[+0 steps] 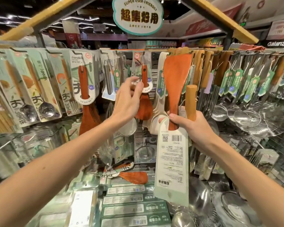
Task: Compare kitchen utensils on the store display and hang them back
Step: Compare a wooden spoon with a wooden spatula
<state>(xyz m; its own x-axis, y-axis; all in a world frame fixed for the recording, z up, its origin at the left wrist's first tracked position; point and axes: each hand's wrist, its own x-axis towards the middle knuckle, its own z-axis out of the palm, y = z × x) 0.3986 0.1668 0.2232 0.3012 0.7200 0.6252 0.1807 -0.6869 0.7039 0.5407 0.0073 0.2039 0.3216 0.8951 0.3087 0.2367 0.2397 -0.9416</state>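
My right hand (pixel 189 125) grips two utensils upright: a reddish-brown wooden spatula (pixel 176 74), blade up, with its pale green card (pixel 171 166) hanging below, and a light wooden handle (pixel 191 102). My left hand (pixel 129 99) reaches up to a smaller wooden rice paddle (pixel 144 104) hanging on the display hook, fingers pinching its card near the top. A matching wooden paddle (pixel 87 102) hangs to the left.
Packaged spoons (pixel 31 89) hang at left. Steel strainers and skimmers (pixel 252 115) hang at right, below wood-handled tools. Another wooden paddle (pixel 133 176) lies on stacked green boxes (pixel 134 208) on the shelf below. A store sign (pixel 138 15) hangs overhead.
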